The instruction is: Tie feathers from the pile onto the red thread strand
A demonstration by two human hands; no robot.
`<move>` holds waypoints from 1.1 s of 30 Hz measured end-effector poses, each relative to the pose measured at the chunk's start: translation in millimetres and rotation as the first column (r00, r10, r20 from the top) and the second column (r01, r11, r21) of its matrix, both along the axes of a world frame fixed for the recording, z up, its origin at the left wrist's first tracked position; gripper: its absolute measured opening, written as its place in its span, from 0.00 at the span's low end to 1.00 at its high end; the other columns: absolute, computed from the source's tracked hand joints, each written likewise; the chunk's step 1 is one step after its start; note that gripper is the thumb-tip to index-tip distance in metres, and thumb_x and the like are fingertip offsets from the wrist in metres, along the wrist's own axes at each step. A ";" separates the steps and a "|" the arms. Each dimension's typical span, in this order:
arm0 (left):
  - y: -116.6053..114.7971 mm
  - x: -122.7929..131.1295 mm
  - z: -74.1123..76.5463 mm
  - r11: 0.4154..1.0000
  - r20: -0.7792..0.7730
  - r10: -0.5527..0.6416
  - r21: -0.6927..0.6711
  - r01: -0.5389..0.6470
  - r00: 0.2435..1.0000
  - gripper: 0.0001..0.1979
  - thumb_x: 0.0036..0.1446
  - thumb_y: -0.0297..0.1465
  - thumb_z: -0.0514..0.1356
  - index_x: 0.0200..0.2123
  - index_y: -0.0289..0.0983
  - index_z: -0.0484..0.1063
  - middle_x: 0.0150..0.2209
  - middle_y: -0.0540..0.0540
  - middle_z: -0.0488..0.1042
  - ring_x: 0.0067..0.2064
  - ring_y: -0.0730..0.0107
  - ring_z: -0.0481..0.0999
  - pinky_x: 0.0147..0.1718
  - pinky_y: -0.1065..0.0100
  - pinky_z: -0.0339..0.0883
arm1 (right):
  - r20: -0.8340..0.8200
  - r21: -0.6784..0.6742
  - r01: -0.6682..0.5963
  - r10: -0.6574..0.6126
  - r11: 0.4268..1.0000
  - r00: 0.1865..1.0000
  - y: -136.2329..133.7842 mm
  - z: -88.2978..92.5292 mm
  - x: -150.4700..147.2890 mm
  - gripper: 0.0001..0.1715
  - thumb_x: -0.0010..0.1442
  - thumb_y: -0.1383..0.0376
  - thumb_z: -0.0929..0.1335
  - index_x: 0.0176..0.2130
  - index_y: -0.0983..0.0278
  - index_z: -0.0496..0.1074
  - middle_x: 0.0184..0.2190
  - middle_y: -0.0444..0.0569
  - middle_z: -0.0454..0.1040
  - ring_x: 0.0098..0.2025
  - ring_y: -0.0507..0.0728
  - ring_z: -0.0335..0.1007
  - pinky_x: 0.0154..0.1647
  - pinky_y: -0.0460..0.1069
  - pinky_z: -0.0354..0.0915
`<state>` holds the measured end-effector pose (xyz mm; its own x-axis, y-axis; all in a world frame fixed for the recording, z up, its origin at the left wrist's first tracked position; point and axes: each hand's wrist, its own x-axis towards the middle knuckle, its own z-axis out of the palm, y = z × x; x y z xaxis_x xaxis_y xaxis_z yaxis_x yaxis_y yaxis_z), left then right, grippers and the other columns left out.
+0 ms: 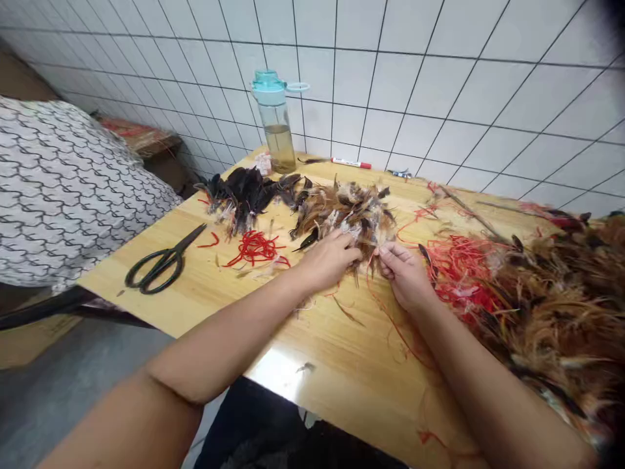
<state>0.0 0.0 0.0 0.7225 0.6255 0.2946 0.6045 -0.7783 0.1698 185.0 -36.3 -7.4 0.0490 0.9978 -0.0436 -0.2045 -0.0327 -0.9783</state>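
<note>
My left hand reaches into the near edge of a loose pile of brown and black feathers. Its fingers are curled among them, with the tips partly hidden. Close beside it on the right, my right hand is closed in a pinch at the edge of the same pile. A thin red string runs from near those fingertips down across the wooden table. A small pale strip shows between the two hands; its kind is unclear.
Black-handled scissors lie at the left, near cut red strings and black feathers. A water bottle and a marker are by the tiled wall. Red strands and a large brown feather heap cover the right. Someone in a patterned shirt is at left.
</note>
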 end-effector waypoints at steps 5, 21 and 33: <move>5.0 -2.3 0.3 0.999 0.227 0.006 -0.049 0.005 0.974 0.09 0.60 0.25 0.54 0.36 0.36 0.75 0.38 0.44 0.72 0.43 0.65 0.68 0.44 0.64 0.63 | 0.016 0.012 -0.007 0.007 1.000 1.000 -1.3 3.0 -1.1 0.17 0.44 0.54 0.75 0.25 0.63 0.70 0.19 0.40 0.62 0.20 0.46 0.47 0.19 0.45 0.44; -10.6 18.3 2.1 0.419 0.665 0.598 -0.735 0.533 0.448 0.13 0.48 0.37 0.68 0.30 0.32 0.74 0.28 0.49 0.74 0.31 0.77 0.69 0.33 0.73 0.60 | 0.166 0.063 -0.144 0.132 0.988 0.977 -9.0 -0.6 -8.0 0.17 0.53 0.52 0.70 0.29 0.63 0.71 0.19 0.39 0.59 0.22 0.49 0.48 0.25 0.47 0.46; -6.8 17.4 1.0 0.383 0.629 0.704 -0.728 0.569 0.330 0.16 0.43 0.35 0.70 0.29 0.32 0.69 0.25 0.51 0.69 0.26 0.80 0.65 0.27 0.74 0.57 | 0.181 0.055 -0.137 0.125 0.989 0.976 -9.3 -0.2 -9.6 0.16 0.53 0.52 0.70 0.28 0.63 0.71 0.20 0.39 0.60 0.22 0.49 0.49 0.25 0.47 0.46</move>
<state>17.4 -6.8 1.0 0.3721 0.9246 -0.0816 -0.3712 0.2289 0.8999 175.3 -45.6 -7.5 -0.0809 0.9965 0.0206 -0.0265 0.0185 -0.9995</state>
